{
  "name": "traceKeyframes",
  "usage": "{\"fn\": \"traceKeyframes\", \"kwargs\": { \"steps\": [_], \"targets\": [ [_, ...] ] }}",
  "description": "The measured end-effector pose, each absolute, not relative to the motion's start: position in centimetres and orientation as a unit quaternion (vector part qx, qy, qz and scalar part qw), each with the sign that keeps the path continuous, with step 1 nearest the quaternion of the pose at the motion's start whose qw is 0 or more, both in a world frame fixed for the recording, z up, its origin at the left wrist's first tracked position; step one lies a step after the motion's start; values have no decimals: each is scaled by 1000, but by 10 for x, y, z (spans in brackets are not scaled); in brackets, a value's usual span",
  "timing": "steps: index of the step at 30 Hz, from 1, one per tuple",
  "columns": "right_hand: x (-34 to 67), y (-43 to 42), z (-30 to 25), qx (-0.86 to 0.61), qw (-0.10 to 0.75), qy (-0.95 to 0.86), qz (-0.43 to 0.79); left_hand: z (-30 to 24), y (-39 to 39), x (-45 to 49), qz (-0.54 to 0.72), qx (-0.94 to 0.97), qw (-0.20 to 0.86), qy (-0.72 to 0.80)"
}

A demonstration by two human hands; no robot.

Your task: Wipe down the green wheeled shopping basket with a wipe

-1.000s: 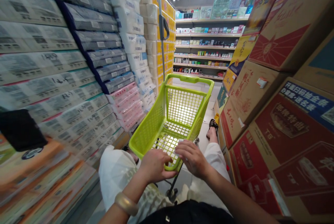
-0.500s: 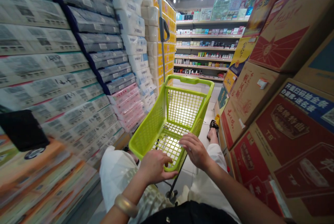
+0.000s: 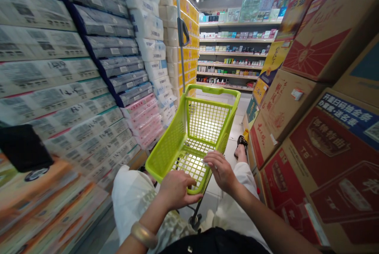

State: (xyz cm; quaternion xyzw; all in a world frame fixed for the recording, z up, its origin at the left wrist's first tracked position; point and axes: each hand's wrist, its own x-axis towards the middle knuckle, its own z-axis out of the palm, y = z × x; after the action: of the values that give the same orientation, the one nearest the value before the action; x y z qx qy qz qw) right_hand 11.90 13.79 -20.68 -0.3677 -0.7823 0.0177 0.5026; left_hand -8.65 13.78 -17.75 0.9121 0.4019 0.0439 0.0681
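Note:
A lime-green shopping cart basket (image 3: 170, 143) with a grid of square holes stands tilted between my knees, with nothing lying in it. My left hand (image 3: 175, 187) is closed over its near rim, fingers inside and thumb along the outer edge. A gold-coloured bangle (image 3: 143, 234) circles that wrist. Over the right near corner, my right hand (image 3: 221, 172) has its fingers curled together. A bit of something small and white (image 3: 205, 161) shows at its fingertips, too little of it to name. Whether this hand touches the rim is unclear.
Stacked tissue packs (image 3: 148, 40) rise on the left, beside a black object (image 3: 25, 147). Printed cardboard cartons (image 3: 331, 139) are piled on the right. A metal pole (image 3: 179, 5) with a dark grip stands behind the basket. Shelves of small goods (image 3: 233, 53) line the back.
The basket's far end and the pole have shifted slightly to the left in the view. Both hands keep nearly the same place and pose.

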Motion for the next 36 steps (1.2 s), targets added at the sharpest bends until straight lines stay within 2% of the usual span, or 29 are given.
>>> {"fn": "traceKeyframes", "kwargs": {
  "steps": [3,8,16,36],
  "targets": [
    [116,131,-211,-381,500,-777,20,-176,137,-84,40,910,70,407],
    [110,117,-212,-297,431,-852,17,-175,136,-84,33,911,72,406],
    [137,167,-210,-400,508,-762,1,-178,139,-87,46,906,89,412],
    [92,123,-210,-398,506,-765,6,-175,141,-139,157,881,138,424]
  ]
}}
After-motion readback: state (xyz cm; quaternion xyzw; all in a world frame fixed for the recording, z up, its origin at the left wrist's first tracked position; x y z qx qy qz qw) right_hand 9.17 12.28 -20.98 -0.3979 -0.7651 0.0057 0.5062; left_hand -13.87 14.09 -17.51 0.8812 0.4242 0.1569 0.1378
